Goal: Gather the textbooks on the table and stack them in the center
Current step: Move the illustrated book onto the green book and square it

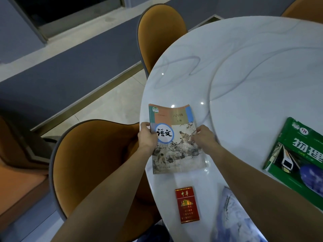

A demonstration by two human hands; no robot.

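Fingers point(146, 125) gripping textbook point(176, 138), white marble table point(244, 70), orange chairs point(160, 34)

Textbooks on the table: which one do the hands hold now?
The Chinese-language textbook with the painted cover, gripped by left hand and right hand. The green physics textbook lies untouched.

Dim room — grey wall point(70, 70), pale tiled floor point(108, 105), orange chairs point(90, 163) ringing a round marble table point(244, 58).

A green textbook point(297, 159) runs off the right edge; a pale blue book point(232, 219) is cut by the bottom edge and partly hidden under the right forearm point(262, 186).
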